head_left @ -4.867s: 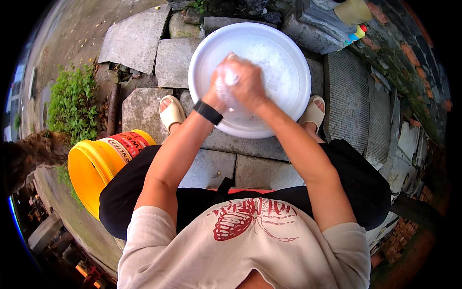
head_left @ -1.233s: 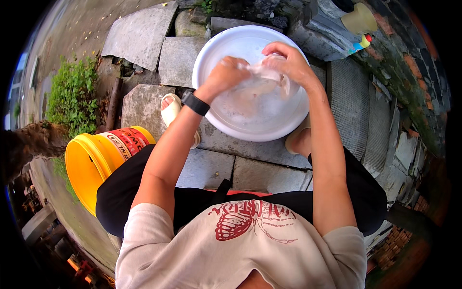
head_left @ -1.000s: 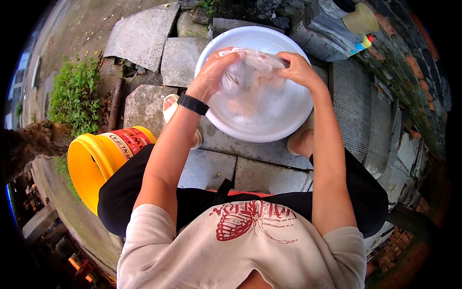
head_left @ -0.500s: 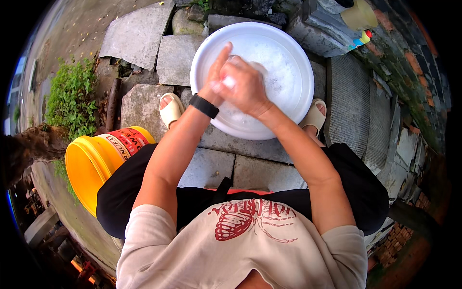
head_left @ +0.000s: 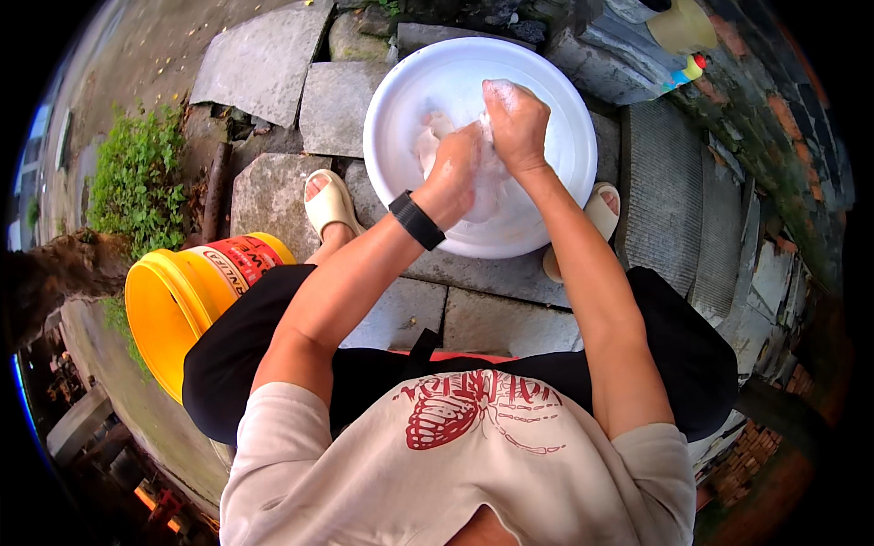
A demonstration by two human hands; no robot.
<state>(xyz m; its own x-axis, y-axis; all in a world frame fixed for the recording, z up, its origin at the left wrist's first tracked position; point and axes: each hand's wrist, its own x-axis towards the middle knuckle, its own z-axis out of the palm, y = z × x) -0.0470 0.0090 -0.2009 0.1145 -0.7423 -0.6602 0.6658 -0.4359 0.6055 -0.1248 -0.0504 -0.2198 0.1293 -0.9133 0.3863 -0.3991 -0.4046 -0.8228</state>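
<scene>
A round white basin (head_left: 374, 150) with foamy water stands on the paving in front of me, between my feet. My left hand (head_left: 453, 173), with a black band on the wrist, is closed on a pale wet cloth (head_left: 431, 146) low in the basin. Beside it and a little farther off, my right hand (head_left: 516, 126) is raised in a fist with suds on it, gripping another part of the cloth. Soapy fabric stretches between the two fists; its exact shape is lost in the foam.
A yellow bucket (head_left: 164, 314) lies tilted by my left knee. Green weeds (head_left: 137, 187) grow beyond it. On a stone ledge at the far right stand a bottle with a red cap (head_left: 692, 69) and a tan container (head_left: 683, 25). Uneven stone slabs (head_left: 341, 109) surround the basin.
My hands were pressed together, blurred, over the basin's left part. Now they are apart, the right one farther right, and cloth shows between and beside them.
</scene>
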